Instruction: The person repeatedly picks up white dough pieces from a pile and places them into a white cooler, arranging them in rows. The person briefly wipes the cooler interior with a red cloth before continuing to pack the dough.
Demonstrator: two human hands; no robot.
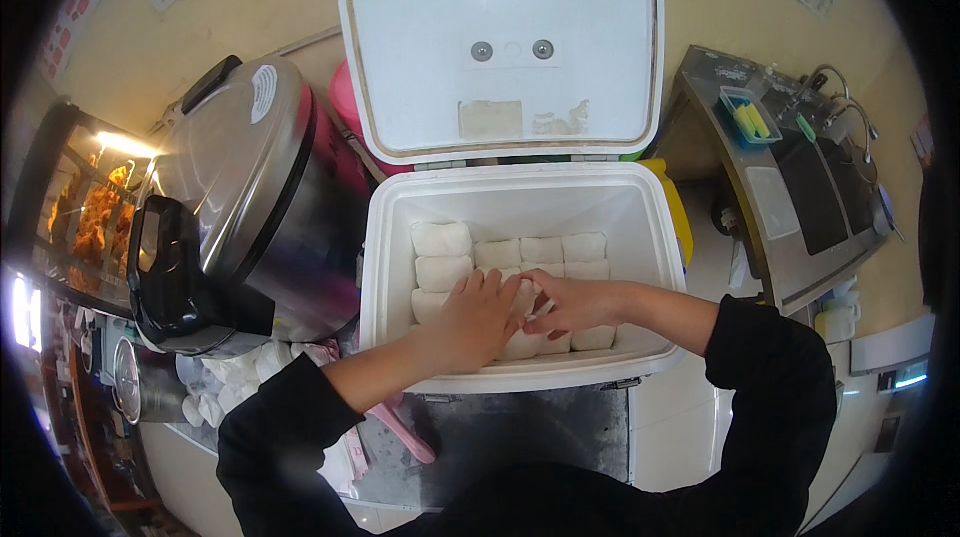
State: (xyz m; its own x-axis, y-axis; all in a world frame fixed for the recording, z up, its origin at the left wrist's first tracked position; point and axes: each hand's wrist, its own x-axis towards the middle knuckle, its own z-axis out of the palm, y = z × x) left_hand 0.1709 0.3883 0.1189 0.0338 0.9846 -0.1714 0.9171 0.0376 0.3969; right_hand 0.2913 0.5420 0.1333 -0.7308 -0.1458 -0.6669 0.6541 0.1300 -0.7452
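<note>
A white insulated cooler box point(525, 177) stands before me with its hinged lid point(502, 4) raised. Inside are several rows of white wrapped packets point(442, 240), stacked higher along the left side. Both my hands reach over the front rim into the box. Between them is one white wrapped packet point(525, 298), partly covered by my fingers. My left hand point(472, 319) curls over its left side, fingers bent. From the right, my right hand point(574, 304) grips it with thumb and fingertips. Packets beneath my hands are mostly hidden.
A large steel rice warmer point(225, 184) with a black handle stands close on the left. Beyond it, a lit glass display case point(86, 214) holds fried food. A pink-handled tool point(403, 432) lies on the dark tabletop point(525, 424). At right is a steel sink counter point(750, 162).
</note>
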